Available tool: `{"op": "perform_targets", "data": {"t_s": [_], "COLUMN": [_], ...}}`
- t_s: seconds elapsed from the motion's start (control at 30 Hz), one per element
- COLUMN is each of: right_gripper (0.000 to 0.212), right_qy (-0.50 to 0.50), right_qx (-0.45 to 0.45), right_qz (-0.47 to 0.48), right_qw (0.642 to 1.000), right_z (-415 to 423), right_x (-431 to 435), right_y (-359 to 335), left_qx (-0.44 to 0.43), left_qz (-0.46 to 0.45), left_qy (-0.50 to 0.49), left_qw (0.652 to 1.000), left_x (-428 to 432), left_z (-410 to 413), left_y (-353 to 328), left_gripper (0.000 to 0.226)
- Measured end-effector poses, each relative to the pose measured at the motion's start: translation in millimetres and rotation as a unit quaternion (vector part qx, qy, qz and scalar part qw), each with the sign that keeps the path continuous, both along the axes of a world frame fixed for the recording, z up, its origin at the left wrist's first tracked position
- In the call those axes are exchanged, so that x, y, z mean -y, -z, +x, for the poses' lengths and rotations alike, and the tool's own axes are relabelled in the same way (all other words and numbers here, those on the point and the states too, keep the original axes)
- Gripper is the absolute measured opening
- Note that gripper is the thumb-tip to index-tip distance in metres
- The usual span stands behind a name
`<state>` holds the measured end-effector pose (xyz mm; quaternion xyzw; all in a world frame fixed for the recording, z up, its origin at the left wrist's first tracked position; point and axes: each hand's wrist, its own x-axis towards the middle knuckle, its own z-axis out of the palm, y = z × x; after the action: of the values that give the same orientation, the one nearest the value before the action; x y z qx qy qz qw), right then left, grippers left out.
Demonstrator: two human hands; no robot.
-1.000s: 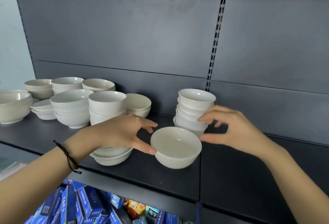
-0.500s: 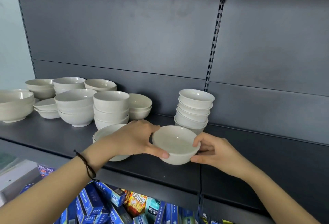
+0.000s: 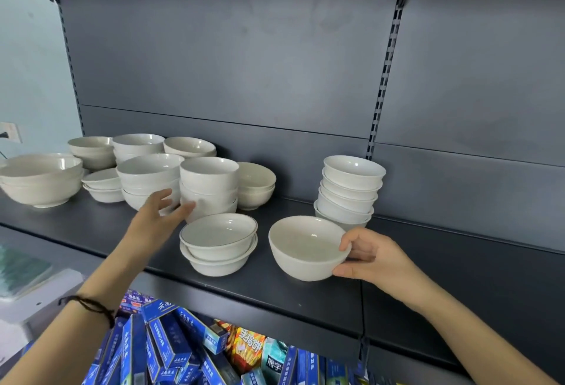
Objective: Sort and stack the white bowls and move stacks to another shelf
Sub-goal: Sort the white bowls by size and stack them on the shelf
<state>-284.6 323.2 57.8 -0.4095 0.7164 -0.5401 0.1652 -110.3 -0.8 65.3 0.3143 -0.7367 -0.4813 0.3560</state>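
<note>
My right hand (image 3: 371, 257) pinches the right rim of a single white bowl (image 3: 302, 245), thumb on the rim and fingers under it, just above the dark shelf (image 3: 275, 290). Behind it stands a stack of several small white bowls (image 3: 350, 190). My left hand (image 3: 159, 213) reaches with spread fingers to a stack of deep white bowls (image 3: 209, 187), its fingertips at the lowest bowl. A low stack of two shallow bowls (image 3: 218, 242) sits at the front middle.
More white bowl stacks (image 3: 146, 176) and a wide bowl stack (image 3: 41, 180) crowd the shelf's left half. Bare shelf lies to the right of the held bowl. Blue boxes (image 3: 171, 345) and snack packets fill the shelf below.
My left hand let go of the single bowl and moved left to the deep-bowl stack. My right hand alone now holds the bowl, shifted slightly right.
</note>
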Motion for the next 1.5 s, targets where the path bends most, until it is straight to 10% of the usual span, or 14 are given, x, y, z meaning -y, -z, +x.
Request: {"op": "perform_targets", "data": {"t_s": [0.13, 0.63, 1.5], "right_gripper": [0.029, 0.03, 0.03], "right_qy": [0.039, 0.137, 0.195], "right_qx": [0.019, -0.008, -0.109], "right_qz": [-0.054, -0.265, -0.102], "right_qw": [0.998, 0.954, 0.969], "right_z": [6, 2, -50], "right_x": [16, 133, 217], "right_y": [0, -72, -21], "left_qx": [-0.045, -0.072, -0.068], "left_qz": [0.01, 0.035, 0.019], "left_qy": [0.063, 0.07, 0.067], "left_qw": [0.997, 0.994, 0.995], "left_x": [-3, 7, 24], "left_z": [-15, -14, -18], "left_y": [2, 22, 36], "left_gripper": [0.026, 0.046, 0.041]}}
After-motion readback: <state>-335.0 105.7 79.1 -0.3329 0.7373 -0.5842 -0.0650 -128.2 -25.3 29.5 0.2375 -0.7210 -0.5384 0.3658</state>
